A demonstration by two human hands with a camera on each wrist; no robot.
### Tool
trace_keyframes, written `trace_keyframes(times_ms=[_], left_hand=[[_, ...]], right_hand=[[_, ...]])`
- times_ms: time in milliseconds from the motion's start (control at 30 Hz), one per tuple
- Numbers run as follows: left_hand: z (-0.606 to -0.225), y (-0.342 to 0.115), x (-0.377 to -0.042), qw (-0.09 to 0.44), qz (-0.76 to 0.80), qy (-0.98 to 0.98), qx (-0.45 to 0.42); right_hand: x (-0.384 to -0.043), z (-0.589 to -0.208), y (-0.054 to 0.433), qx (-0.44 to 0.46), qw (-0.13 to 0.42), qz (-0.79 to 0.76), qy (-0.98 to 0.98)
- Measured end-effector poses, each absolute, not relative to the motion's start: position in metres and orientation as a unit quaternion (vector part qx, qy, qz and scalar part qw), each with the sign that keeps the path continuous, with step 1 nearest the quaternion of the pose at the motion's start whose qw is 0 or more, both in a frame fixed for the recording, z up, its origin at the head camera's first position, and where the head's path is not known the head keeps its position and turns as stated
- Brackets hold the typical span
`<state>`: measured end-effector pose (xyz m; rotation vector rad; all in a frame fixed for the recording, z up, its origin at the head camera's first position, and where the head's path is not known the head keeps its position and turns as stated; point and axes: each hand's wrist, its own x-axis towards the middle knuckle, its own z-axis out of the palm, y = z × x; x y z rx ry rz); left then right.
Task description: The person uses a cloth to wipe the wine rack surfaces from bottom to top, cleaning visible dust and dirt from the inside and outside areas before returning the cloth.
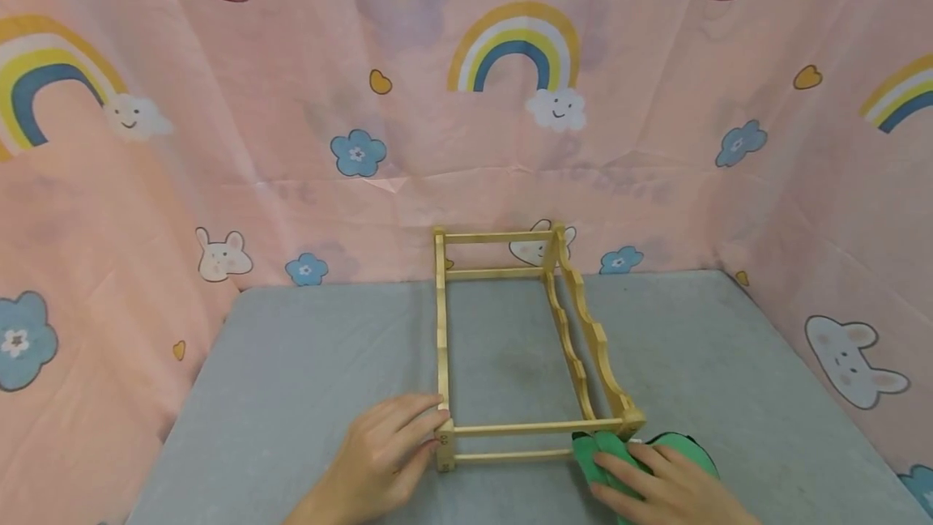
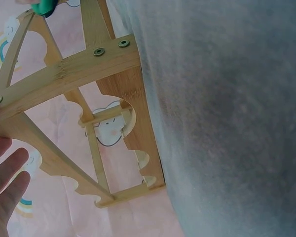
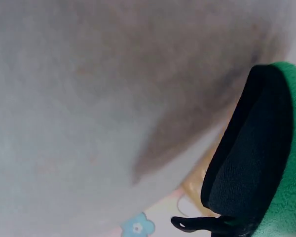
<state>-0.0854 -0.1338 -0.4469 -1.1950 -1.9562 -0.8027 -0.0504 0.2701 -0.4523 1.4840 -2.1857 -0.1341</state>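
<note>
A light wooden rack (image 1: pixel 598 347) with scalloped side rails lies lengthwise on the table, running away from me. My left hand (image 1: pixel 382 444) holds its near left corner between thumb and fingers. In the left wrist view, spread fingers (image 2: pixel 10 190) show beside the rack's end, which bears metal screws. At the near right corner, my right hand (image 1: pixel 656 480) grips a green cleaning cloth (image 1: pixel 601 460) against the front bars. The right wrist view shows the cloth's black underside (image 3: pixel 251 153) and a black hanging loop (image 3: pixel 190 224); the hand's fingers are out of sight there.
Grey-blue cloth covers the table (image 1: pixel 321 347). A pink printed curtain (image 1: pixel 466 160) hangs behind and along both sides, close to the rack's far end.
</note>
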Motion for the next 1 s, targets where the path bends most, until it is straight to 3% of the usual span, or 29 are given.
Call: trace_keyframes(times_ms=[500,867,1000], left_hand=[[-0.447,-0.134,-0.084,0.342,-0.316,-0.759,-0.456],[-0.447,-0.133,-0.086,0.36,-0.309,-0.748,-0.464],[-0.447,-0.133,-0.086,0.36,-0.309,-0.749,-0.463]], right_hand=[[-0.047,-0.427,0.274,0.515,0.356,0.033,-0.779],[-0.043,-0.419,0.254,0.5,0.281,0.02,-0.819],[-0.046,-0.421,0.233,0.514,0.291,0.052,-0.805]])
